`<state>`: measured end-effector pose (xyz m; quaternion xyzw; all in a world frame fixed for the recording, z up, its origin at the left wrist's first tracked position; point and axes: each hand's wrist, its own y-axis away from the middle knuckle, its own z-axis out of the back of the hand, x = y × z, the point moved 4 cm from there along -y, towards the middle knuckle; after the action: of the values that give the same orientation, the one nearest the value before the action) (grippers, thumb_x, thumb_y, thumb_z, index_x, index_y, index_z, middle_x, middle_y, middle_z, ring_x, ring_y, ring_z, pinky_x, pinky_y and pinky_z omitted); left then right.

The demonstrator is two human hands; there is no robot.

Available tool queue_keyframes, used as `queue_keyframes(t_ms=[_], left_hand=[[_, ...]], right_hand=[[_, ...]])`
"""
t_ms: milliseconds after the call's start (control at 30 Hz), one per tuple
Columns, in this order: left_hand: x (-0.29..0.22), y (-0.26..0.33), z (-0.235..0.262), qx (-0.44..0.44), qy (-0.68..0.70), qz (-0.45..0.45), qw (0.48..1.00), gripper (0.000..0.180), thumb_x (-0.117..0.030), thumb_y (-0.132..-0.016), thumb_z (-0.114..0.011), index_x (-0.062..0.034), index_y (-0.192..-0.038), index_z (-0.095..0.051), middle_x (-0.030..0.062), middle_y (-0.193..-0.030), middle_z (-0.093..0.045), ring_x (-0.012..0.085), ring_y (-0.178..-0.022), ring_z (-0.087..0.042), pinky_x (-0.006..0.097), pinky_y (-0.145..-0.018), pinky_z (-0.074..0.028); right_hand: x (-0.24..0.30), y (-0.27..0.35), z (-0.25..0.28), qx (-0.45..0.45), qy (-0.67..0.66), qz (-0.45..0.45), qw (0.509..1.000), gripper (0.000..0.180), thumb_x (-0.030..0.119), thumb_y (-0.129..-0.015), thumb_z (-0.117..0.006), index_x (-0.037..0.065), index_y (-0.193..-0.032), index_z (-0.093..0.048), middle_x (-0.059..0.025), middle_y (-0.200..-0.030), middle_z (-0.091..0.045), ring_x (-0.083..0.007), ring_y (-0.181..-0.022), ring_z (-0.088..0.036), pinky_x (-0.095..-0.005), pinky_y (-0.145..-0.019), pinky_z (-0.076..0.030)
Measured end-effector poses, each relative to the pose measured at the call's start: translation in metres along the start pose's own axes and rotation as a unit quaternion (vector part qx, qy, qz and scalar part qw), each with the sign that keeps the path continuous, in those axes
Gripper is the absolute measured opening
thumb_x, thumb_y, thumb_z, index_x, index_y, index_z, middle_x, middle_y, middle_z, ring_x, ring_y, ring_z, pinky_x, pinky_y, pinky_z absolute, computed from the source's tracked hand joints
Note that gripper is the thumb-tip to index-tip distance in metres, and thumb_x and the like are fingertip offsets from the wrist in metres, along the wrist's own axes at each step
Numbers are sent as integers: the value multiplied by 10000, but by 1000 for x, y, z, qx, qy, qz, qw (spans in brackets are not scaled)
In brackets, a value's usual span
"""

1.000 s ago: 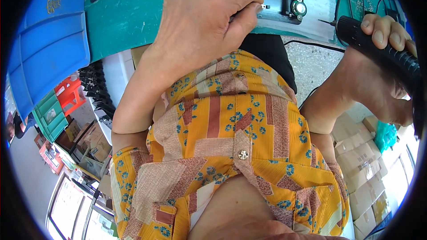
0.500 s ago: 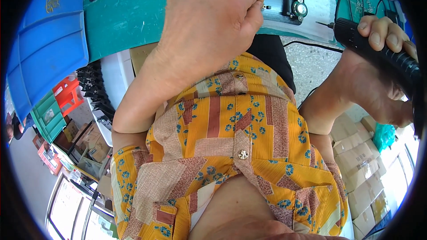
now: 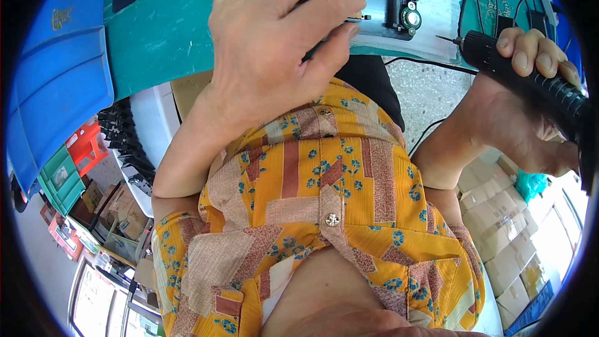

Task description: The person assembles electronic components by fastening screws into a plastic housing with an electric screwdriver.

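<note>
My right hand [image 3: 518, 112] is wrapped round a black electric screwdriver [image 3: 499, 56]. Its thin bit points left, over the near right part of the bench. Over the bench's front edge, my left hand [image 3: 274, 37] has its thumb and forefinger pressed together. A small dark and brassy piece [image 3: 360, 17] shows at those fingertips; its kind is too small to tell. Just beyond them lies a grey flat panel [image 3: 374, 0] with a black frame, partly hidden by my left hand. A small round speaker-like part [image 3: 410, 18] sits at the frame's near right corner.
The panel rests on white foam sheeting [image 3: 440, 0] on a green bench mat [image 3: 156, 43]. Small loose screws [image 3: 498, 1] and black cables [image 3: 468, 0] lie at the far right. A blue bin [image 3: 62, 75] stands left, and stacked cartons [image 3: 496, 224] are at the right.
My left hand has shifted slightly left, and its fingers have opened out a little, with more of the panel showing. The screwdriver stays in my right hand. The whole view has shifted slightly.
</note>
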<state>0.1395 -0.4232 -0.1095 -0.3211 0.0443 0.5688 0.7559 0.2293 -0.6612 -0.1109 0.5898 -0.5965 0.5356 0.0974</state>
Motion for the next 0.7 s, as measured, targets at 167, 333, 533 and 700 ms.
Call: queue_keyframes(t_ms=[167,333,533,700], left_hand=[[38,2,-58,-436,127,-338,824,143,-38,-699,-771,-83,-832,-742,21,-854,-618,224,-784,-564,567,-991,-397],[22,6,-38,-440,118,-346,820,156,-27,-689,-765,-75,-835,-740,27,-860,-636,227,-788,-578,537,-968,-428],[-2,1,-5,-24,3,-84,996,164,-22,-690,-761,-50,-849,-734,53,-875,-663,240,-796,-604,513,-928,-472],[-4,-1,-6,-23,12,-87,996,154,-22,-694,-760,-43,-842,-727,67,-876,-664,243,-790,-602,521,-926,-478]], right_hand=[[4,-3,7,6,-13,-3,1000,862,851,-756,-598,60,-1092,-678,-125,-963,-616,-244,-810,-605,-421,-767,-471],[7,-2,11,7,-21,-4,1000,865,851,-761,-594,58,-1095,-678,-124,-968,-617,-244,-818,-601,-419,-773,-466],[7,-3,17,9,-33,-6,999,867,852,-767,-590,56,-1100,-677,-124,-973,-618,-245,-828,-596,-418,-781,-459],[8,-3,20,10,-42,-6,999,870,852,-772,-586,54,-1103,-677,-123,-978,-619,-245,-836,-593,-417,-787,-454]])
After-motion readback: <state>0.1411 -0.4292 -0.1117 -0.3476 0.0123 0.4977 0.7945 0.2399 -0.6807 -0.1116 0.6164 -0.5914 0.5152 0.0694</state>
